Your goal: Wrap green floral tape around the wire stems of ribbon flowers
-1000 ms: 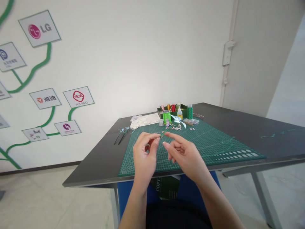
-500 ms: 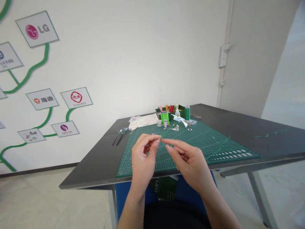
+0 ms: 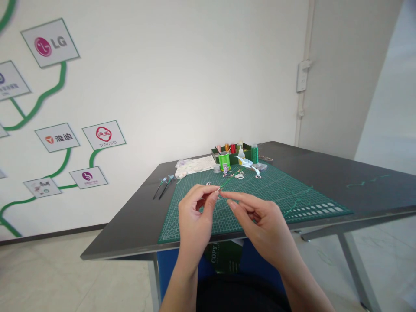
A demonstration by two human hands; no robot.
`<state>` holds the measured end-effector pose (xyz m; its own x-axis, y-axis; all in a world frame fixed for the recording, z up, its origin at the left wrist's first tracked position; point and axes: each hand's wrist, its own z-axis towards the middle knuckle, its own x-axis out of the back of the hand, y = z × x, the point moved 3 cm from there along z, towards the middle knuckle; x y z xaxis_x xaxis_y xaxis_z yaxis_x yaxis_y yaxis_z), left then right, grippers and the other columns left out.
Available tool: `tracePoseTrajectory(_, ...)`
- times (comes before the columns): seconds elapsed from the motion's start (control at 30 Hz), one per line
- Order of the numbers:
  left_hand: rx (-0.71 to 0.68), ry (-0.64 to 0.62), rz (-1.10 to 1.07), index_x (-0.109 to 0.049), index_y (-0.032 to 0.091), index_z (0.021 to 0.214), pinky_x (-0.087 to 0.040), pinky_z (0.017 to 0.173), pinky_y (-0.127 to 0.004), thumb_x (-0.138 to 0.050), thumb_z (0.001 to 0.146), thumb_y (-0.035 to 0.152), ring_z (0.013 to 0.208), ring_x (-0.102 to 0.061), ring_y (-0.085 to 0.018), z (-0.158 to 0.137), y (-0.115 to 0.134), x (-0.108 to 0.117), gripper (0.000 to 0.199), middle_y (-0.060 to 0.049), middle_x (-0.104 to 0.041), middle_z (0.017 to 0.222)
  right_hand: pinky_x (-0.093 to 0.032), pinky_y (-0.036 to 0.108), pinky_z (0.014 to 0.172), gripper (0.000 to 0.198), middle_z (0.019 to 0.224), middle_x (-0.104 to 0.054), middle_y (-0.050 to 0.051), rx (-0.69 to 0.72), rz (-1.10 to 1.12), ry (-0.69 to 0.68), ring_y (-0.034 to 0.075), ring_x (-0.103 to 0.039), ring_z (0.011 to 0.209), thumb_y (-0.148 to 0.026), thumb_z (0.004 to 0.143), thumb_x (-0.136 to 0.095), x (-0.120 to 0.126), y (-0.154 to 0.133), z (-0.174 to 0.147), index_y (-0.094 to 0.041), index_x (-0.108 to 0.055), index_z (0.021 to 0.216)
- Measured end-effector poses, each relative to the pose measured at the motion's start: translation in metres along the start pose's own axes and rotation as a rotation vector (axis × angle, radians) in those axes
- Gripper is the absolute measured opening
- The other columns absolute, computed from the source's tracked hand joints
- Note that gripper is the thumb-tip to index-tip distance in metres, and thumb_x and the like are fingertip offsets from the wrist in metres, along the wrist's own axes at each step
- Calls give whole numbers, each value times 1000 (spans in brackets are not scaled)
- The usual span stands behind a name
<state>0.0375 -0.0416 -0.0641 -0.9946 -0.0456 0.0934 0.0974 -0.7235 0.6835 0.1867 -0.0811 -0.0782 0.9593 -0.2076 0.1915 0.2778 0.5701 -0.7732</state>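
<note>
My left hand [image 3: 196,212] is closed, with thumb and forefinger pinching the near end of a thin green stem [image 3: 228,181]. The stem slants away to the upper right over the cutting mat [image 3: 195,225]. Pale blue-white petals [image 3: 247,163] show beyond its far end; whether they join it I cannot tell. My right hand [image 3: 260,219] has its forefinger stretched to the pinched end, close to or touching it. Its thumb stands apart from that finger, and the other fingers curl in. Small scissors [image 3: 239,175] lie on the mat behind the stem.
Behind the mat stand a green tin [image 3: 224,160], a box of thread spools [image 3: 232,148], a glue bottle [image 3: 241,155] and a green tube [image 3: 255,154]. Two dark-stemmed blue flowers [image 3: 166,187] and a white sheet [image 3: 199,164] lie left. Green thread scraps [image 3: 295,203] are to the right.
The pale petals have turned and shifted slightly right. Both hands keep nearly the same place, with the right thumb a little higher. The camera view has shifted slightly.
</note>
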Motion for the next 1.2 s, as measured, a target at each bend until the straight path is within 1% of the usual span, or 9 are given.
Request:
tracePoseTrajectory(0.13,58,-36,-73,-83,20,89,-50,62,-23,-74,94,26,72,-64,-16,2,0,-1,12,-3,-71,80,-21,28,49,39,58,-48,-2,2,-10,17,11,-30,51,-29,100,-56,1,1,0,-8,-86,114)
tracePoseTrajectory(0.2,85,-58,-125,-83,19,89,-50,60,-23,-74,93,28,70,-64,-15,3,-2,-1,13,-3,-71,79,-21,27,49,40,58,-50,-2,6,-10,23,10,-30,51,-29,100,-55,2,-1,0,-7,-86,113)
tracePoseTrajectory(0.4,74,-53,-134,-84,20,89,-49,62,-21,-75,93,24,73,-64,-14,4,-4,0,10,-3,-70,80,-20,28,48,40,56,-45,-4,48,-58,33,10,-29,49,-28,101,-54,5,-9,-3,-8,-86,114)
tracePoseTrajectory(0.5,49,-40,-117,-85,20,88,-51,64,-21,-76,92,22,75,-65,-14,4,-3,0,10,-3,-70,82,-21,28,47,39,55,-41,-5,56,-78,41,10,-29,49,-27,101,-55,7,-11,-4,-10,-86,115)
tracePoseTrajectory(0.7,42,-53,-92,-86,21,89,-54,69,-22,-77,92,22,78,-66,-16,4,-2,0,9,-3,-71,83,-21,27,45,38,53,-40,-5,64,-147,34,11,-27,48,-27,101,-55,7,-14,-4,-12,-88,114)
tracePoseTrajectory(0.87,43,-45,-84,-85,22,89,-54,68,-23,-78,91,22,79,-66,-16,4,-2,0,8,-3,-70,83,-25,27,45,38,58,-54,-2,91,-208,40,11,-31,48,-25,101,-55,8,-17,-6,-14,-88,116)
tracePoseTrajectory(0.93,43,-46,-71,-85,22,90,-53,68,-22,-78,91,22,80,-65,-16,3,-2,1,8,-4,-69,84,-25,27,45,38,57,-53,-2,93,-214,49,11,-31,48,-25,102,-54,9,-17,-7,-14,-88,116)
tracePoseTrajectory(1.07,31,-48,-53,-86,23,91,-51,67,-22,-78,92,21,81,-65,-16,3,-1,1,8,-3,-69,85,-23,27,44,38,52,-43,-5,96,-208,67,11,-30,45,-25,101,-55,11,-17,-9,-13,-88,114)
tracePoseTrajectory(1.2,47,-66,-82,-85,22,91,-50,62,-21,-78,91,21,73,-64,-14,2,-1,-1,7,-2,-66,82,-22,27,44,38,51,-43,-5,89,-202,66,10,-29,45,-25,101,-55,12,-18,-10,-12,-88,114)
